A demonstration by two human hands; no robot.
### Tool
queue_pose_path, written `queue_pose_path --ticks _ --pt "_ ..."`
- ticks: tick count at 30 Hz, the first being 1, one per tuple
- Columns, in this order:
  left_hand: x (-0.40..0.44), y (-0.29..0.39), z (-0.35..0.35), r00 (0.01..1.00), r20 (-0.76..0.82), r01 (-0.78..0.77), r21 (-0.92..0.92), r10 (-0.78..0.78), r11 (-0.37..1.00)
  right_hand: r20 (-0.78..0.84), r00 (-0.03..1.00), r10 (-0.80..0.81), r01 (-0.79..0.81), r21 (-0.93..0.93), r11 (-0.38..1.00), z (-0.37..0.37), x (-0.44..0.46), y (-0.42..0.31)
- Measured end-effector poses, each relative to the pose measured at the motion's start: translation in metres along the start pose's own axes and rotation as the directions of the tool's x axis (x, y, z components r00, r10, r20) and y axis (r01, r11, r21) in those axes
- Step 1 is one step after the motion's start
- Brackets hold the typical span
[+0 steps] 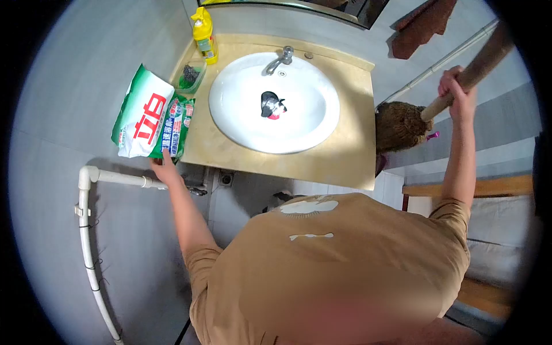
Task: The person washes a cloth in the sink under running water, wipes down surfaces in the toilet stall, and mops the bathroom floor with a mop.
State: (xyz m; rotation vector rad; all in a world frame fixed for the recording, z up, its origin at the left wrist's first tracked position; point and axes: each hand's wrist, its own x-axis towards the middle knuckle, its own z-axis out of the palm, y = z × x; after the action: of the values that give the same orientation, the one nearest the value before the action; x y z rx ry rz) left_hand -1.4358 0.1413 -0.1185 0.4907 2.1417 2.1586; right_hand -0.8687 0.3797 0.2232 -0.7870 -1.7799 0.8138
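My left hand (pixel 167 171) grips the lower edge of a green and white bag of washing powder (pixel 144 118) with red lettering, at the left end of the counter. One finger lies on the bag's front; the rest of the grip is partly hidden. On the right, the fingers of my right hand (pixel 458 95) are wrapped round the thick wooden handle of a broom (pixel 401 126). Its brown bristle head hangs down beside the counter's right edge. Between my hands is a white oval washbasin (pixel 230 123), with a small black, white and red item (pixel 272 106) inside.
The beige counter (pixel 276 165) carries a yellow bottle (pixel 205 37) and a small green tub (pixel 191 77) with a dark scrubber. A chrome tap (pixel 280 60) stands behind the basin. White pipe (pixel 86 224) runs along the left wall; a brown cloth (pixel 422 29) hangs at upper right.
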Motion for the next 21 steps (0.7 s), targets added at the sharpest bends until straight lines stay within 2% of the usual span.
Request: queue_pose_path --ticks 3,7,8,13,15,17,19,21 --pt "-0.023 0.021 -0.016 0.984 -0.131 0.117 -0.060 -0.124 0.991 0.009 1.000 -0.009 0.008 0.044 0.999 0.018 -0.019 -0.050" --pt "-0.043 0.021 -0.053 0.993 -0.055 0.098 -0.065 -0.101 0.993 0.089 0.996 0.022 -0.030 0.096 0.995 0.054 -0.051 -0.080" --pt "-0.044 0.014 -0.060 0.995 -0.050 0.080 -0.087 -0.084 0.993 0.060 0.996 0.060 -0.062 0.031 0.998 0.065 -0.061 -0.083" --pt "-0.055 0.036 -0.092 0.994 0.099 0.050 -0.137 -0.036 0.989 0.113 0.976 0.184 -0.193 0.082 0.978 0.125 -0.096 -0.080" --pt "-0.057 0.059 -0.099 0.987 0.160 0.034 -0.195 -0.002 0.980 0.163 0.966 0.201 -0.208 0.030 0.978 0.150 -0.108 -0.078" --pt "-0.059 0.081 -0.104 0.972 0.233 0.026 -0.252 0.034 0.967 0.134 0.950 0.281 -0.261 -0.151 0.953 0.179 -0.118 -0.080" --pt "-0.062 0.112 -0.105 0.931 0.352 -0.001 -0.269 0.099 0.963 0.164 0.944 0.287 -0.234 -0.283 0.930 0.210 -0.125 -0.089" --pt "-0.068 0.152 -0.102 0.870 0.461 -0.022 -0.315 0.173 0.949 0.224 0.947 0.228 -0.204 -0.128 0.971 0.237 -0.134 -0.094"
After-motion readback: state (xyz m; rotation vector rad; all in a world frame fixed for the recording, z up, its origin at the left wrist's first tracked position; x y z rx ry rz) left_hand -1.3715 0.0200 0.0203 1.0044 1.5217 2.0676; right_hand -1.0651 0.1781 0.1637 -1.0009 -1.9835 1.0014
